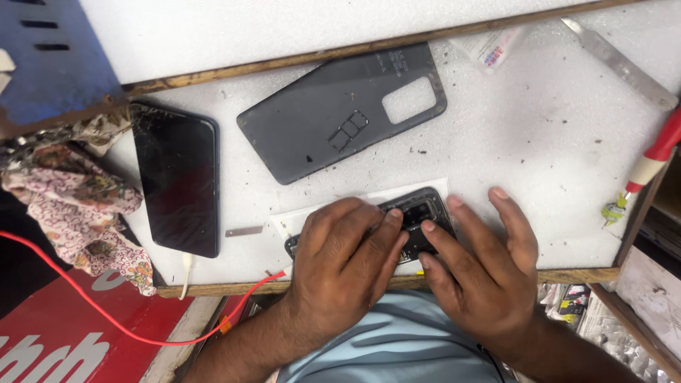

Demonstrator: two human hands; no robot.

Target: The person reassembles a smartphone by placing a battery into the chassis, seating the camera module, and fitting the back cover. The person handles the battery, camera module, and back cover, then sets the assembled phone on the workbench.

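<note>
Head view looks straight down on a white foam work mat [539, 135] with a wooden edge, where both hands lie flat on a dark opened phone [420, 211] that rests on a white sheet of paper [298, 216] near the front edge, at about six o'clock on the mat; the left hand [347, 259] covers the lower half of the phone with its fingers together and pressed down, and the right hand [479, 262] lies at three o'clock of it, its index fingertip on the phone's bared inside and the other fingers spread loose on the mat, so neither hand is clamped around anything, both simply press; judging from this, the work stands at the stage of steadying the opened phone and probing or seating something inside it, and a next move would call for a light, exact fingertip touch while the left hand keeps the body from sliding on the paper; at twelve o'clock of the hands lies a grey back cover [340, 113] with a camera cut-out, well apart; at nine o'clock lies a second phone with a cracked black screen [177, 188], with a small metal strip [244, 231] between; a red cable [92, 298] runs across the lower left, a flowered cloth [71, 198] is bunched at the far left, a metal ruler [617, 64] and a red-handled tool [656, 156] lie at two o'clock, and a small tube [489, 46] lies at one o'clock
</note>
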